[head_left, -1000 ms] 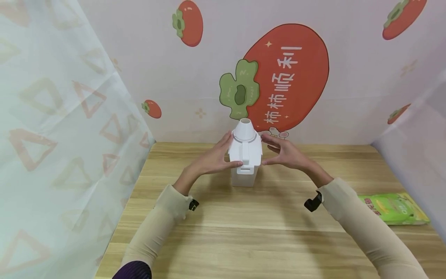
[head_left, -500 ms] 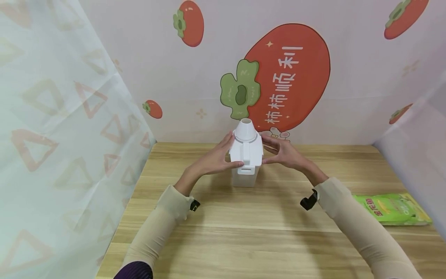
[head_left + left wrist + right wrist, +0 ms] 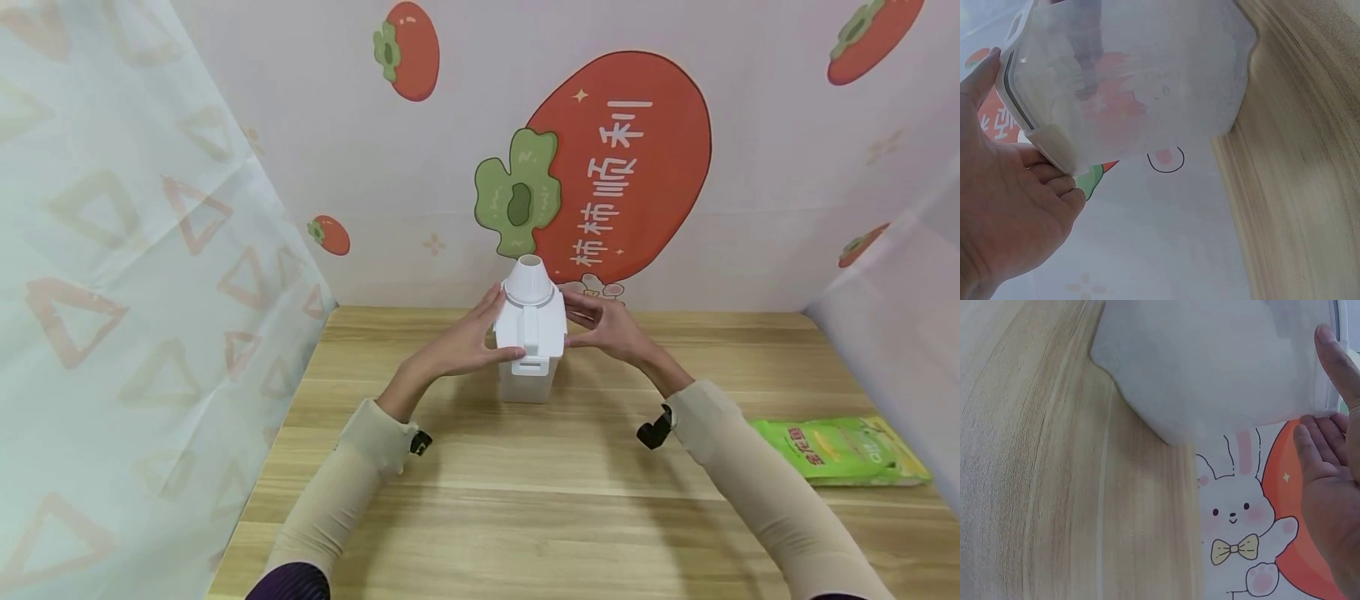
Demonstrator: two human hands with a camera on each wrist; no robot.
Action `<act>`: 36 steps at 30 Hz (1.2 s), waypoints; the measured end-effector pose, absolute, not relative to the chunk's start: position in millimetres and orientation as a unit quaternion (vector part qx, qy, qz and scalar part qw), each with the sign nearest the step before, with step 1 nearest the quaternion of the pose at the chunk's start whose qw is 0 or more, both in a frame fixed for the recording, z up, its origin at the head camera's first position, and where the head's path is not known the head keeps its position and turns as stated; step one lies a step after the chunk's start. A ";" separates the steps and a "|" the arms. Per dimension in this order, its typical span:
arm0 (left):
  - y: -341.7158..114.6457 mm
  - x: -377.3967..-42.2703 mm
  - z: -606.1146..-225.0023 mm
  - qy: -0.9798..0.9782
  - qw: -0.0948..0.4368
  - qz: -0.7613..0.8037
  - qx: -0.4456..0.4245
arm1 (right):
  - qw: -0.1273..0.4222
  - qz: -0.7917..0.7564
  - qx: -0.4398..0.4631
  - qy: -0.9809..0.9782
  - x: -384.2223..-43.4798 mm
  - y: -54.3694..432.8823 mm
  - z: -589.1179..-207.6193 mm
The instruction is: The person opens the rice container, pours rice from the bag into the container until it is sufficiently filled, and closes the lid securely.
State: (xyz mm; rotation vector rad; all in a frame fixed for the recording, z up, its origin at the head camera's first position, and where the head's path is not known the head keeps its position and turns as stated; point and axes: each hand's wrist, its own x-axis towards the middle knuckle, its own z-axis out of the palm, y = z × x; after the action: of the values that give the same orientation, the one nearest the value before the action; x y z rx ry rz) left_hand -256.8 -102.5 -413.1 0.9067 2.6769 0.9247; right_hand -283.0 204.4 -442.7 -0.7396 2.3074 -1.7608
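Observation:
A translucent white storage container (image 3: 525, 387) stands upright on the table against the back wall. Its white lid (image 3: 551, 332) carries a cone-shaped cap (image 3: 528, 285) with an open top. My left hand (image 3: 468, 340) grips the lid's left side, thumb on the near edge; in the left wrist view its fingers curl beneath a side latch (image 3: 1054, 147). On the other side my right hand (image 3: 617, 330) holds the container near the lid. In the right wrist view that thumb (image 3: 1334, 359) lies along the container wall, and the fingers are bent at the rim's far side.
A green-and-yellow printed bag (image 3: 843, 450) lies on the wooden table (image 3: 525, 517) at the right, partly behind the right forearm. The patterned back wall (image 3: 420, 183) rises close behind the container. A side wall (image 3: 150, 333) bounds the table on the left.
My right hand has moved slightly left, from just beside the container to contact with it, and its forearm has swung inward. The left hand and container look unchanged.

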 end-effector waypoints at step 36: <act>-101.5 -258.1 -413.2 0.898 0.087 0.316 0.295 | 0.002 -0.407 -0.351 0.843 -296.1 215.1 -419.4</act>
State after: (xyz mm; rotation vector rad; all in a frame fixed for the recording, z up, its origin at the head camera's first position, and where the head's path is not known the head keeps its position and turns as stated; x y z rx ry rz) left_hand -258.1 -101.5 -413.2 0.8796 2.6735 0.9402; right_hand -296.1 215.1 -419.4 -1.1013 2.6457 -1.2769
